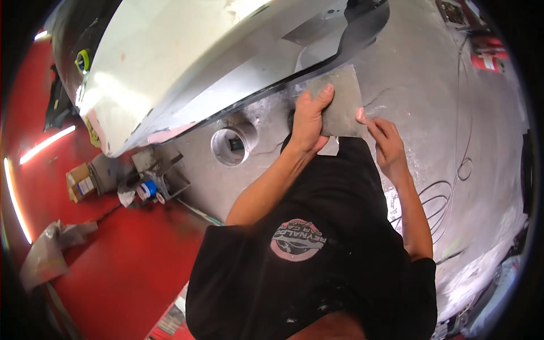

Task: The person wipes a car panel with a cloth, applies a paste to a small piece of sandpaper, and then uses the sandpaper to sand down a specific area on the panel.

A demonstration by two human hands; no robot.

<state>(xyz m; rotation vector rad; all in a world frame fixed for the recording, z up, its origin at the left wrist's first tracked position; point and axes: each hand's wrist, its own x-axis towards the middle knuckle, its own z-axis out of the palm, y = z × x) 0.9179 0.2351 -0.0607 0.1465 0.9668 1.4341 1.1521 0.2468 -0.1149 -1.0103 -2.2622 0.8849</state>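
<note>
My left hand (309, 122) is closed around the left edge of a flat grey rectangular board (343, 99), thumb on its face. The board sits in front of my body, just below the dark lower edge of a white and grey car body panel (226, 56). At the board's right edge, my right hand (390, 144) has its fingers curled in. A small pink lump (360, 115) shows by its fingertips; whether it is putty or a fingertip I cannot tell. A pinkish patch (170, 134) lies along the panel's lower edge.
A pale open cylinder (229, 146) stands on the grey floor below the panel. To the left are a cardboard box (82, 184), a blue roll (147, 189) and crumpled plastic sheeting (48, 255) on red floor. A thin looped cable (442, 195) lies right of me.
</note>
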